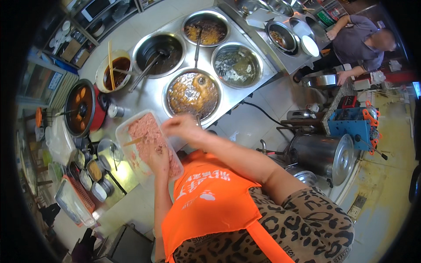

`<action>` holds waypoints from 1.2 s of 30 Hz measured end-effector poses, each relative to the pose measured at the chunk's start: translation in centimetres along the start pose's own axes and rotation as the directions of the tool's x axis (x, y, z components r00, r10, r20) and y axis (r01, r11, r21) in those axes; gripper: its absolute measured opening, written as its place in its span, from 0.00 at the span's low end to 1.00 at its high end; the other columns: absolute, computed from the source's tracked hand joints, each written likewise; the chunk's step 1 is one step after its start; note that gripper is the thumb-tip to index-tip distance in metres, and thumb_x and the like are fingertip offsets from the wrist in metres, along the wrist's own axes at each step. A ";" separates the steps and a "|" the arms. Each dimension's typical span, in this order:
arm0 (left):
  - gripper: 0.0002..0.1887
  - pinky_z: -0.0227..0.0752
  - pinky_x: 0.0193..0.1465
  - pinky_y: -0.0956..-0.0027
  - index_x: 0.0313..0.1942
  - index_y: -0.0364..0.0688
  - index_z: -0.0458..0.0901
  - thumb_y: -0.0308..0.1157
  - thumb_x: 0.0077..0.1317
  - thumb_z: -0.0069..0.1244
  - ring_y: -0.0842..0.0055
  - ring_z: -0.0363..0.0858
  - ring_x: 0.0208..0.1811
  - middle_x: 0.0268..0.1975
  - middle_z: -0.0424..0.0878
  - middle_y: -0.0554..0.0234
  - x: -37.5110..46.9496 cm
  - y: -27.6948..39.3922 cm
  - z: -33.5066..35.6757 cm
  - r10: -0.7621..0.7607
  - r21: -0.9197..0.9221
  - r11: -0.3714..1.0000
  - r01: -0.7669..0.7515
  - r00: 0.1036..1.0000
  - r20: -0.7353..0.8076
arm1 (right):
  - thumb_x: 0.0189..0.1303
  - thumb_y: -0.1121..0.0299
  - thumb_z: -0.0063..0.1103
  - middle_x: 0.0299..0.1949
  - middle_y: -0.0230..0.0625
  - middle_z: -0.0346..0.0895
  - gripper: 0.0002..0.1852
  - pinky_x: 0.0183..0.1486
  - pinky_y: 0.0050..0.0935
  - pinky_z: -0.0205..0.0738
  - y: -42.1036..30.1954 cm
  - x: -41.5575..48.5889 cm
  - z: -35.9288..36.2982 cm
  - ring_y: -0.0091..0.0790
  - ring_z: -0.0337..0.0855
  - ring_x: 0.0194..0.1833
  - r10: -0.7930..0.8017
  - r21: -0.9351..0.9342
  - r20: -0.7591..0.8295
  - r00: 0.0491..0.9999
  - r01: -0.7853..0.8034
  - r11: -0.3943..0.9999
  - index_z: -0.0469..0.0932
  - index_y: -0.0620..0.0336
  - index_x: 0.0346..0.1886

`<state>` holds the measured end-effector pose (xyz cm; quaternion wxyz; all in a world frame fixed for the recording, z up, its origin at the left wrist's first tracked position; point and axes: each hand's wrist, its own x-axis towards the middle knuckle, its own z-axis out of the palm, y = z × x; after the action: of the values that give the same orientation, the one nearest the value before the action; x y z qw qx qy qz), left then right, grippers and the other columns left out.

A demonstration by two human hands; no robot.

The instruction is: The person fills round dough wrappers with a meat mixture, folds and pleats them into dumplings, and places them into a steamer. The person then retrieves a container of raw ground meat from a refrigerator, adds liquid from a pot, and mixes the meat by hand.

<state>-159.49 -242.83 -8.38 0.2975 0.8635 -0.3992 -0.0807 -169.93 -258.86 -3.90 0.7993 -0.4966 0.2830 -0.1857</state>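
Observation:
A clear plastic tub point(178, 170) of minced raw meat point(148, 126) is tilted in front of my orange apron. My left hand point(158, 159) is in the tub, its fingers at the meat beside a flat wooden stick point(133, 141); whether it grips meat is hard to tell. My right hand point(180, 127), blurred, is at the tub's upper right side, near the rim of a round steel pot point(192, 93) of bubbling brown liquid. Its fingers are partly bent, and their contents cannot be made out. A handle shows at that pot's near rim.
More pots sit in the steel counter: dark liquid with a ladle point(144, 70), brown broth point(205, 29) and pale broth point(236, 65). A red pot point(97, 111) of eggs and a bowl with chopsticks point(111, 70) stand left. A person point(357, 42) holds a steel basin point(320, 81) at upper right.

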 end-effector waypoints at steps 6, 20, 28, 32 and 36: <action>0.19 0.57 0.66 0.54 0.53 0.33 0.77 0.31 0.62 0.52 0.49 0.65 0.64 0.62 0.72 0.40 -1.8 2.4 0.0 -0.229 -0.100 0.967 0.234 0.972 0.055 | 0.57 0.66 0.61 0.43 0.52 0.82 0.14 0.50 0.42 0.76 -1.7 6.0 -25.6 0.51 0.82 0.46 -0.491 -0.834 -0.483 0.725 -0.210 0.510 0.83 0.65 0.43; 0.10 0.70 0.59 0.63 0.43 0.36 0.82 0.28 0.63 0.54 0.65 0.79 0.52 0.50 0.81 0.50 -1.3 -3.0 0.5 -0.293 -0.458 0.781 0.424 0.897 0.330 | 0.58 0.73 0.60 0.42 0.47 0.83 0.11 0.47 0.37 0.77 -3.9 2.3 -9.1 0.46 0.84 0.44 -0.447 -0.795 -0.031 0.894 0.249 0.554 0.83 0.63 0.44; 0.04 0.74 0.36 0.71 0.35 0.36 0.82 0.25 0.65 0.49 0.75 0.80 0.31 0.30 0.84 0.61 -0.5 -2.2 0.7 -0.411 -0.524 0.741 0.420 0.901 0.140 | 0.59 0.77 0.58 0.41 0.48 0.82 0.10 0.45 0.35 0.77 0.5 0.5 5.5 0.47 0.83 0.41 -0.230 -0.618 0.289 0.929 0.365 0.697 0.82 0.65 0.44; 0.10 0.74 0.37 0.68 0.41 0.37 0.84 0.24 0.63 0.47 0.74 0.82 0.33 0.32 0.86 0.55 -0.6 -1.1 0.7 -0.331 -0.558 0.784 0.271 0.944 -0.007 | 0.57 0.76 0.60 0.39 0.49 0.82 0.10 0.45 0.37 0.77 2.1 0.7 6.3 0.50 0.83 0.41 -0.169 -0.637 0.356 0.919 0.371 0.676 0.82 0.65 0.43; 0.12 0.75 0.39 0.64 0.41 0.37 0.85 0.28 0.61 0.48 0.70 0.85 0.37 0.34 0.87 0.50 -0.7 -0.6 -0.1 -0.427 -0.354 0.838 0.415 0.903 0.048 | 0.56 0.78 0.60 0.39 0.48 0.83 0.11 0.45 0.35 0.78 2.8 -0.1 6.7 0.47 0.84 0.40 -0.132 -0.695 0.312 0.941 0.321 0.643 0.83 0.64 0.42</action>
<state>-159.56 -241.97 -8.71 0.4304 0.8627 -0.1737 -0.2007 -165.69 -252.89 -4.08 0.5279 -0.8260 0.1730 -0.0954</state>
